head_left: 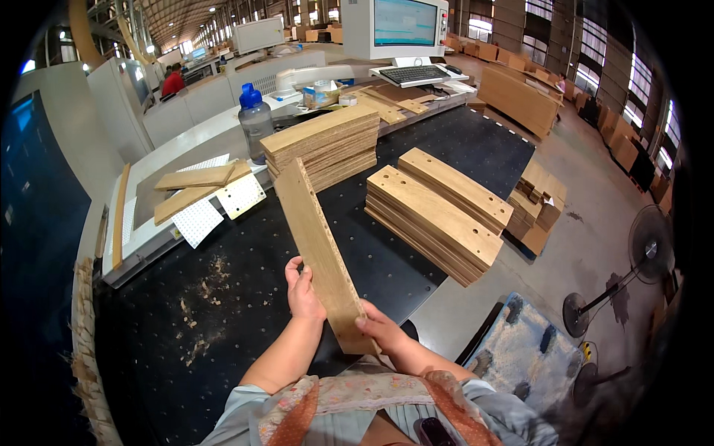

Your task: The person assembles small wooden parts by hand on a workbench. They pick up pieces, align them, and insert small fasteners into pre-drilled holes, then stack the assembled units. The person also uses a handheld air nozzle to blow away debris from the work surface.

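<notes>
A long wood-grained board [320, 249] slants up and away from me, its raw chipboard edge facing right. My left hand [303, 292] grips its left edge near the middle. At the near end, my right hand [378, 327] is closed on the right edge, thumb on the face. Beyond the board's far end stands a stack of similar boards [327, 145]. To the right, two more stacks lie side by side: a nearer one [435, 219] and a farther one [457, 186], with round holes in their top boards. All rest on a black perforated table [260, 245].
Wood chips [201, 312] are scattered on the table's left. A blue-capped bottle [255, 123], loose boards [195, 177] and perforated white sheets [242, 195] sit along the far ledge. Behind are a keyboard [411, 76] and monitor [404, 26]. A fan [651, 249] and pallet [524, 353] stand right.
</notes>
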`<state>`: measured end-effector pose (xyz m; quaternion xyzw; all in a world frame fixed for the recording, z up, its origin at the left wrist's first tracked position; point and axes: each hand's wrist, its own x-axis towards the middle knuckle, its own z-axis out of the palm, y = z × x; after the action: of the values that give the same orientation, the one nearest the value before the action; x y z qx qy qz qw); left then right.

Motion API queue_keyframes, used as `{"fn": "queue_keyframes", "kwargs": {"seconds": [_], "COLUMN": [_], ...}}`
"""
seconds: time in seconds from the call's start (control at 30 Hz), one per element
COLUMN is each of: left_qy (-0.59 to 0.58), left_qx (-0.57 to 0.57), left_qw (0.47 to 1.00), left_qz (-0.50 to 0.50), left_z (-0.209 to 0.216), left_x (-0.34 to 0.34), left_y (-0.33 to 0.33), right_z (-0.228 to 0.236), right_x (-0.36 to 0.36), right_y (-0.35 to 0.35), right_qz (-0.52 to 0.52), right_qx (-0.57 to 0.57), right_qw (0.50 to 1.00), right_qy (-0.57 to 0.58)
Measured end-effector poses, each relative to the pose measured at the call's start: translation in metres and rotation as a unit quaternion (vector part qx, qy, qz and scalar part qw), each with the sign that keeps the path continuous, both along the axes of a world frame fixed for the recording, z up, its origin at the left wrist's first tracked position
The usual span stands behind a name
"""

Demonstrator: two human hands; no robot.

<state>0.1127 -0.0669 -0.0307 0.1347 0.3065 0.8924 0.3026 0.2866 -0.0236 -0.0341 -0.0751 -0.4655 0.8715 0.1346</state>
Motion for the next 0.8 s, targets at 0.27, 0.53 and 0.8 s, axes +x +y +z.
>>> {"fn": "queue_keyframes", "kwargs": {"seconds": [0.27,0.53,0.8], "left_qy": [0.079,-0.216,-0.347], "left_qx": [-0.027,0.124,0.215], "left_qw": [0.993,0.876,0.733], "left_qz": [-0.079,-0.412,-0.544], "left_z": [0.035,0.024,0.000], "left_x": [-0.002,-0.076,0.001], "left_y": [0.008,-0.034,-0.103], "right_z": [-0.005,0.075,0.082], "right_x": [-0.003,-0.010,-0.021], "right_y": [0.007,0.053,0.078], "right_qz": [-0.097,-0.342,-0.222], "right_qx": [0.221,0.719,0.864], "right_qw": [0.969,0.606,0.452], "right_qy": [0.043,0.001,0.000]}}
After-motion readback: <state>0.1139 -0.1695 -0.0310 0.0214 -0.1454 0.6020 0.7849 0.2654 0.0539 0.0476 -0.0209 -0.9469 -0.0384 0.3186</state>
